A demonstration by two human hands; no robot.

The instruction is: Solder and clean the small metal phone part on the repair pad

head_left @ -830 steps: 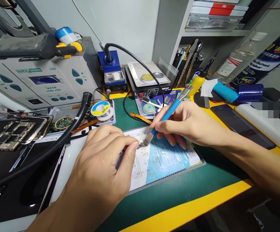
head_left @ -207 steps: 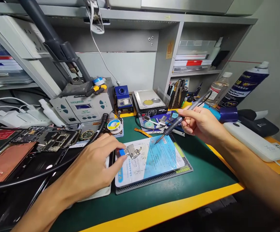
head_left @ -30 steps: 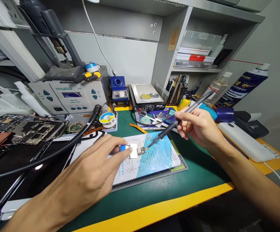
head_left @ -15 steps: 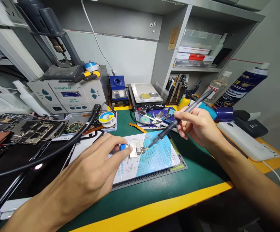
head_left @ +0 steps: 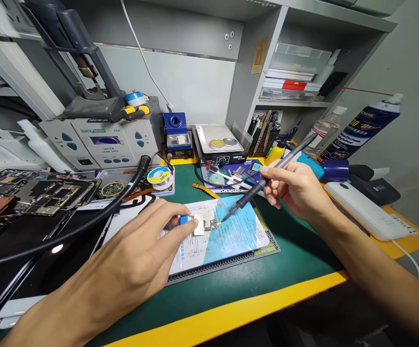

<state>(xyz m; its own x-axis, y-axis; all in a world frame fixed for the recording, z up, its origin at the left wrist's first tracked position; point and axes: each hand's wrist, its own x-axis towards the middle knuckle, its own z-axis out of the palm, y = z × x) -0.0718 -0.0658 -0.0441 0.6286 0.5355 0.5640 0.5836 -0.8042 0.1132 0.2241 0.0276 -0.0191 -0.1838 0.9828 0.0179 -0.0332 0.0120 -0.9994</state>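
Observation:
My right hand is closed around the grey handle of a soldering iron, held like a pen. The iron's tip points down and left and meets the gold end of a small circuit board; whether it touches is too small to tell. My left hand pinches the board's whitish metal part between thumb and fingers. A blue piece shows between those fingers, partly hidden. Under the board lies a blue and white printed packet on a dark perforated mat.
A hot air station stands at back left, its black hose crossing the left side. Opened phone boards lie beside it. A solder spool, heating plate, spray can and white power strip surround the green mat.

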